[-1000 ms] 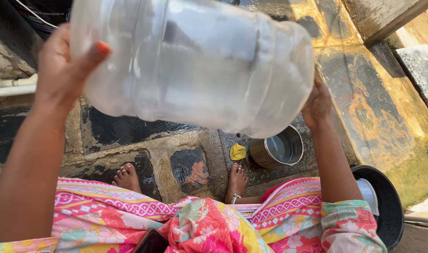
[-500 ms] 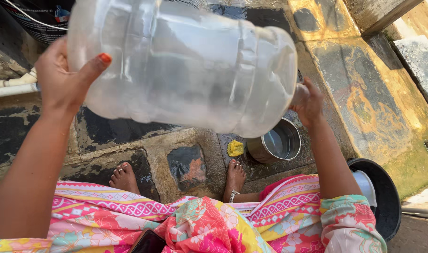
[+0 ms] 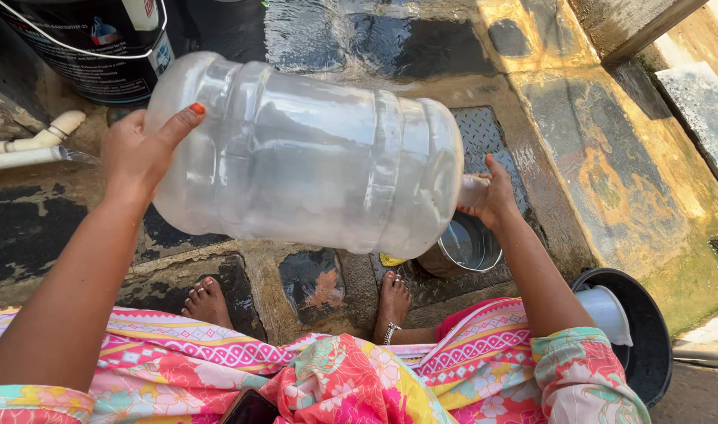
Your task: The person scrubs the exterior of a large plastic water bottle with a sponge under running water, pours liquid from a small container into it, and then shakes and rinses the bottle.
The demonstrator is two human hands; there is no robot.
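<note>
Water jug (image 3: 304,157), clear plastic, lies sideways in the air over wet floor; left hand (image 3: 143,153) grips its base, right hand (image 3: 489,192) its neck. It seems light, stiff, slippery.

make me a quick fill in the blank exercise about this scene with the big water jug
1. The large clear plastic jug is held lying on its ____, above the ground.
2. The right hand grips the jug at its ____, while the left hand supports its base.
3. Below the jug's mouth, on the wet stone floor, stands a small ____ pot.
4. The person's feet are ____.

Missing words: side; neck; steel; bare
</note>
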